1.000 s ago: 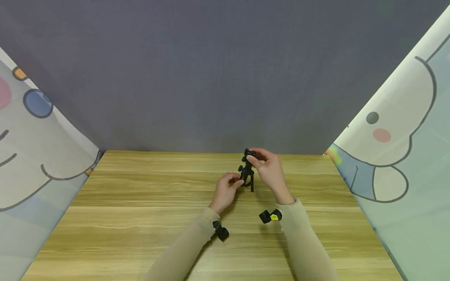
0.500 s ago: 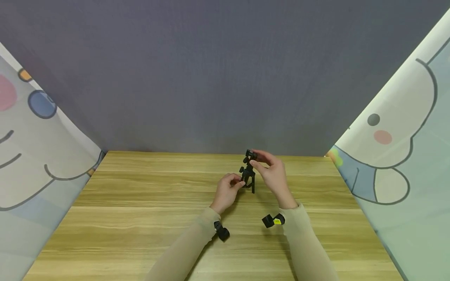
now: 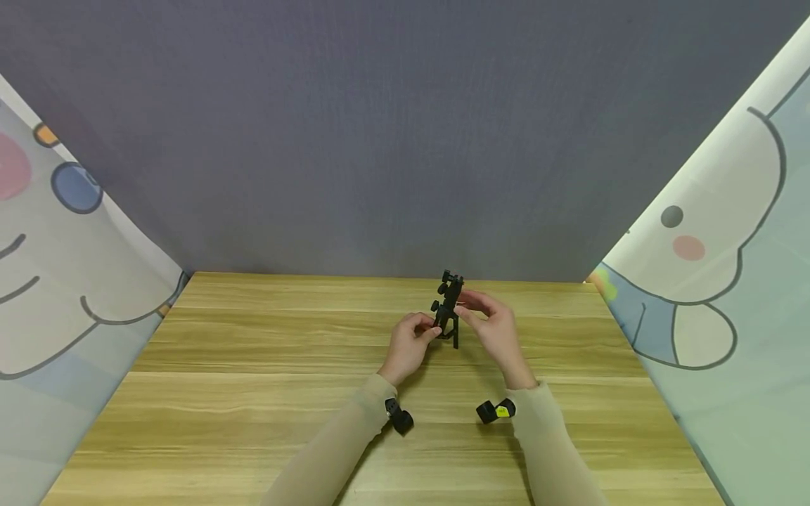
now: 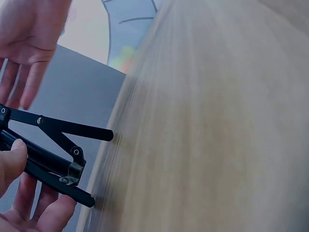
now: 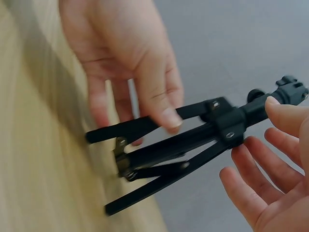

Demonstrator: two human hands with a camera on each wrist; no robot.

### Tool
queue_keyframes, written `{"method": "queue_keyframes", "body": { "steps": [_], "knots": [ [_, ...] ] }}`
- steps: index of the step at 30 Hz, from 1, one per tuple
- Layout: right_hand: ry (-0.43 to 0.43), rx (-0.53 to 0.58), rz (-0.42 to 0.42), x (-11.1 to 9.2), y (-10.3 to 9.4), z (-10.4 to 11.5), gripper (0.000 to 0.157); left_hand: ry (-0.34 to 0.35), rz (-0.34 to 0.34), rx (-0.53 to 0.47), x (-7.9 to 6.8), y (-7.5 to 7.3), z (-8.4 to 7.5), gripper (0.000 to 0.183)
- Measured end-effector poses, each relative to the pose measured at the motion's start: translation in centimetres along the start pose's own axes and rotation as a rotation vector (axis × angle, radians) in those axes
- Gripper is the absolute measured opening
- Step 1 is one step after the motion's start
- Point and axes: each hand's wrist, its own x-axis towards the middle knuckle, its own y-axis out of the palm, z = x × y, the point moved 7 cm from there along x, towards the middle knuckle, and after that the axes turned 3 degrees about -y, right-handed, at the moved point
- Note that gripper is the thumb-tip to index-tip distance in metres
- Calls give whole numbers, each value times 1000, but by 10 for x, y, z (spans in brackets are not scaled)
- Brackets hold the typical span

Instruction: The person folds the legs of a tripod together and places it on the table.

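While we look down over the scene, a smooth dark grey backdrop (image 3: 380,140) rises behind everything, and pale side panels (image 3: 728,232) printed with cartoon shapes flank it. Before us lies a yellow-brown wood-grain table (image 3: 253,407), and two plain beige sleeves (image 3: 335,443) reach across it. Near its far edge, right of the middle, we find a small black tripod (image 3: 448,301) with flat legs, standing with a slight lean between the hands. The left hand (image 3: 406,346) pinches a leg low down, thumb against fingers. The right hand (image 3: 496,325) sits higher beside the column, fingers loosely spread and relaxed; whether its thumb touches, we cannot tell. At the cuffs we see black boxy wrist devices (image 3: 399,418), the right one marked by a yellow label (image 3: 503,412). Smaller still, round black knobs (image 3: 435,306) jut from the tripod and silvery rivets (image 5: 216,104) dot its joints.
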Motion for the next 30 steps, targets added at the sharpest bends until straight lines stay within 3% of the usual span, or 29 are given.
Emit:
{"method": "queue_keyframes", "body": {
  "steps": [23, 30],
  "knots": [
    [92, -131, 46, -24, 17, -47, 14, -33, 2, 2, 1, 2, 4, 4],
    [56, -177, 20, -24, 21, -47, 6, -3, -16, -23, 1, 3, 5, 5]
  ]
}}
